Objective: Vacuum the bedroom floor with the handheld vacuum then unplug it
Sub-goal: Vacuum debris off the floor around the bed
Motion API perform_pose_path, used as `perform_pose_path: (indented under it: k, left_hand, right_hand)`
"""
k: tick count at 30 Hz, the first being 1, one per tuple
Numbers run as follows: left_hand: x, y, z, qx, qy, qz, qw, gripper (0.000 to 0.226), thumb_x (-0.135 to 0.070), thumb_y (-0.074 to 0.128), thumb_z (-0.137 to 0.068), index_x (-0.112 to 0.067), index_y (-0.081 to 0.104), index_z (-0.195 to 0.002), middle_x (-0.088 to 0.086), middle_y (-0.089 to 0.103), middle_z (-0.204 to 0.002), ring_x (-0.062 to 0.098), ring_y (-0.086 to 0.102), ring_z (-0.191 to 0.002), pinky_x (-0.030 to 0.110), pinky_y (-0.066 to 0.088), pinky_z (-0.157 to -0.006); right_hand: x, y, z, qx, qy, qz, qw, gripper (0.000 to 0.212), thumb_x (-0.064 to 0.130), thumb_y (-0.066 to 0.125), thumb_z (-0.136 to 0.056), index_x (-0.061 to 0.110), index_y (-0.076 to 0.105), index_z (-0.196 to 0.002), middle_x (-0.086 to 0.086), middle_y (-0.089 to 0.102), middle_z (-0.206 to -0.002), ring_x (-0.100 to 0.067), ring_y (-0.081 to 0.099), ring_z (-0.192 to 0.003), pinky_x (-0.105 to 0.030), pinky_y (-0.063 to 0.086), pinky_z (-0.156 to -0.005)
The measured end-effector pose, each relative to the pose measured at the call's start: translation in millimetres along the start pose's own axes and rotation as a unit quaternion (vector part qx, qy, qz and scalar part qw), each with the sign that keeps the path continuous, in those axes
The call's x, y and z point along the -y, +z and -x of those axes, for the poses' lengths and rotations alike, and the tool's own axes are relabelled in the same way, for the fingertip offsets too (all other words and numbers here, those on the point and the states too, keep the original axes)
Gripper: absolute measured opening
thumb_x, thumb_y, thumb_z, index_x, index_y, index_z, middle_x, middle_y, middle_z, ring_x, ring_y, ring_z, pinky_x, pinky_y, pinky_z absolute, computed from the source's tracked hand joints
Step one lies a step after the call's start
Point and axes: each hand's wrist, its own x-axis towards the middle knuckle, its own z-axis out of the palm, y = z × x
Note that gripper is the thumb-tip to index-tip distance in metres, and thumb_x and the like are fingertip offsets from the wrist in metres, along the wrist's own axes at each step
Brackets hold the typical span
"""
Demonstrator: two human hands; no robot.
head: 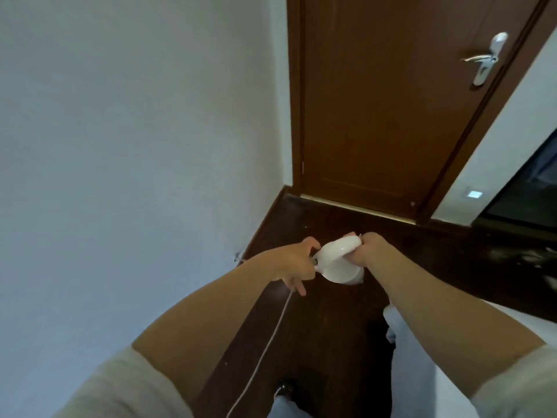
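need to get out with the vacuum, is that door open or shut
Shut. The door sits flush in its frame, its bottom edge meets the threshold, and no gap shows. Whether it is locked cannot be told.

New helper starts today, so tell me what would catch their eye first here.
The white handheld vacuum in mid-frame, gripped by the right hand while the left hand holds its rear where the cord leaves. Behind stands a closed brown door with a silver handle, over a dark wooden floor.
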Motion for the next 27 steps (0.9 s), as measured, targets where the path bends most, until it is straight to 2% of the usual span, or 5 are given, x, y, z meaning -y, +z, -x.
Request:
perform_pose_path:
  k: [7, 12, 17, 20, 27]
  left_hand:
    - [-10.5, -61.6, -65.2, 0.105, -0.031, -0.124, 0.986, 0.031, -0.008, 0.044, -0.095, -0.004, 0.047, -0.125, 0.008, 0.065, -0.071, 0.015, 0.064, -0.06, 0.03, 0.055, -0.075]
    - [-46.4, -62.0, -111.5, 0.096, 0.052, -0.207, 0.972, 0.012, -0.017, 0.056, -0.092, -0.008, 0.063, -0.093, 0.0, 0.05, -0.065, 0.01, 0.047, -0.055, 0.025, 0.046, -0.06]
    - [-151.6, -32.2, -163.4, 0.092, 0.18, -0.288, 0.936, 0.018, -0.015, 0.056, -0.093, -0.004, 0.065, -0.104, 0.003, 0.055, -0.078, 0.013, 0.048, -0.067, 0.026, 0.043, -0.066]
    - [-209.7, -22.7, -199.5, 0.072, 0.225, -0.325, 0.915, 0.021, -0.03, 0.058, -0.092, -0.009, 0.06, -0.086, 0.004, 0.058, -0.079, 0.014, 0.051, -0.072, 0.02, 0.039, -0.058]
    - [-320.2, 8.7, -271.7, 0.055, 0.145, -0.372, 0.915, 0.06, -0.068, 0.057, -0.077, -0.009, 0.062, -0.085, 0.011, 0.053, -0.063, 0.014, 0.052, -0.053, 0.021, 0.04, -0.05]
  right_hand:
    - [58.1, -38.3, -18.1, -0.027, 0.0, -0.264, 0.964, 0.036, 0.016, 0.045, -0.101, 0.012, 0.038, -0.136, -0.015, 0.049, -0.093, -0.018, 0.054, -0.069, -0.023, 0.049, -0.032]
    - [78.2, -76.3, -33.9, -0.044, -0.008, -0.131, 0.99, 0.04, 0.015, 0.047, -0.1, 0.015, 0.04, -0.139, -0.016, 0.051, -0.128, -0.031, 0.049, -0.122, -0.043, 0.045, -0.103]
    - [101.3, -126.5, -67.6, -0.056, 0.019, -0.143, 0.988, 0.044, 0.025, 0.048, -0.099, 0.008, 0.041, -0.139, -0.018, 0.052, -0.129, -0.033, 0.049, -0.122, -0.043, 0.042, -0.105]
    - [118.3, -159.2, -94.4, -0.057, 0.033, -0.232, 0.97, 0.047, 0.031, 0.047, -0.1, 0.006, 0.042, -0.139, -0.016, 0.053, -0.121, -0.03, 0.056, -0.095, -0.032, 0.061, -0.065]
    - [175.7, -244.1, -130.4, -0.072, -0.012, -0.301, 0.951, 0.039, 0.022, 0.042, -0.102, 0.001, 0.045, -0.135, -0.023, 0.057, -0.122, -0.032, 0.057, -0.103, -0.042, 0.041, -0.108]
